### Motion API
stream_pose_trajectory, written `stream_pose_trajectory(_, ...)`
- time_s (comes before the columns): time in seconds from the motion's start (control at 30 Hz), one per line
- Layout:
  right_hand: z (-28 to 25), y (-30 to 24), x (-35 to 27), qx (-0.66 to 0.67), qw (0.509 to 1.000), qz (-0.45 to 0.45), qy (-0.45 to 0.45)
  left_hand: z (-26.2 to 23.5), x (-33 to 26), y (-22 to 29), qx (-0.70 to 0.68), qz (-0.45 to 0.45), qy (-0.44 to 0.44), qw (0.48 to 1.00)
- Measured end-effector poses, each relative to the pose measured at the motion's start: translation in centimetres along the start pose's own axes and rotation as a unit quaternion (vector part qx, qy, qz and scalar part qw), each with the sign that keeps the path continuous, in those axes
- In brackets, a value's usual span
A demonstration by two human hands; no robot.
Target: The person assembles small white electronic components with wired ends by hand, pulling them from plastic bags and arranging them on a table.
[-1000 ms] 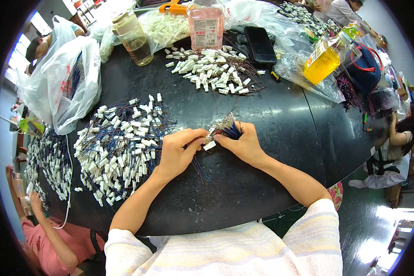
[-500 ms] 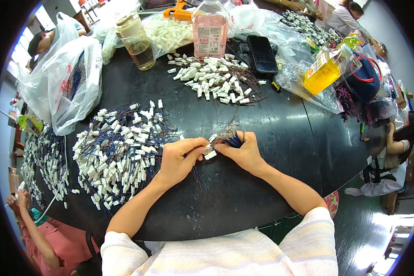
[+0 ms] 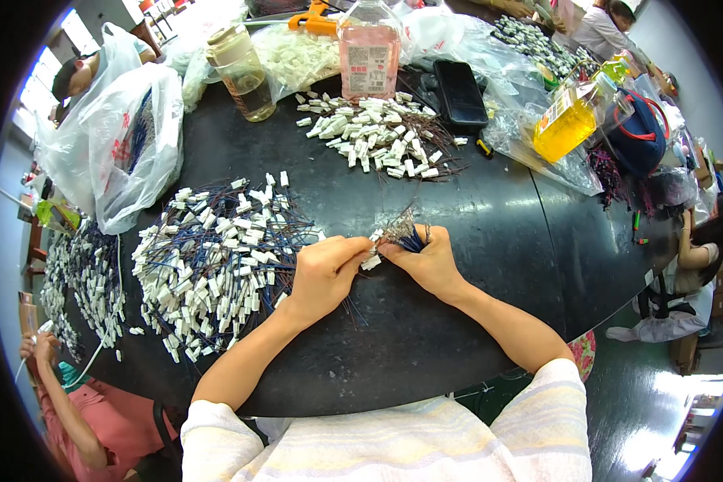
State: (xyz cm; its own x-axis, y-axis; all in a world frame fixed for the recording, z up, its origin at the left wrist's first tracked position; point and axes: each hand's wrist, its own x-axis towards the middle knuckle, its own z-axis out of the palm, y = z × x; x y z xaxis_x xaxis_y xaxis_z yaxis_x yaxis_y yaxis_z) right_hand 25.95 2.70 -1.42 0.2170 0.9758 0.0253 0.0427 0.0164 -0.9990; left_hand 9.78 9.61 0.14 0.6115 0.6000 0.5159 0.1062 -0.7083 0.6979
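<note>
Over the black table, my right hand [image 3: 428, 267] is closed around a bundle of thin blue wires [image 3: 410, 239], whose frayed-looking, silvery ends point up and left. Close beside it, my left hand [image 3: 326, 277] pinches a small white plastic connector [image 3: 371, 263] between thumb and fingers. The two hands almost meet at the connector; exactly how the wire joins it is too small to make out. Some loose wires hang below my left hand. To its left lies a large heap of white connectors with blue wires [image 3: 209, 273]. A second heap, with brown wires [image 3: 386, 140], lies farther back.
Along the back stand a bottle of pink liquid [image 3: 368, 64], a lidded drink jar [image 3: 243, 80], a black phone [image 3: 459, 92] and a yellow liquid bottle [image 3: 566, 128]. A white plastic bag [image 3: 108, 153] sits at left. Other people work around the table.
My left hand has moved slightly right and up, its fingers closing in on the connector by the wire bundle. My right hand keeps its hold. The whole view has shifted a little.
</note>
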Motion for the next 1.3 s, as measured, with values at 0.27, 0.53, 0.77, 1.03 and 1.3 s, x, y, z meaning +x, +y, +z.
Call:
stream_pose_trajectory(0.27,-0.3,-0.2,0.0,0.041,0.999,0.001,-0.012,-1.0,0.1,0.7,0.069,-0.006,-0.025,0.997)
stream_pose_trajectory(0.53,-0.2,-0.8,-0.2,0.055,0.998,-0.033,-0.004,-0.6,1.0,1.6,-0.001,-0.034,-0.073,0.997)
stream_pose_trajectory(0.77,-0.3,-2.7,-1.5,0.058,0.998,-0.009,-0.02,1.5,0.5,2.7,-0.273,-0.261,-0.139,0.915)
stream_pose_trajectory(1.03,0.7,-2.3,-2.2,-0.004,0.996,0.015,-0.083,-2.3,-2.3,4.1,-0.056,-0.192,-0.187,0.962)
stream_pose_trajectory(1.3,-1.6,-1.8,-0.1,0.201,0.976,0.084,0.02,-17.7,-3.3,2.7,0.378,-0.058,0.08,0.92)
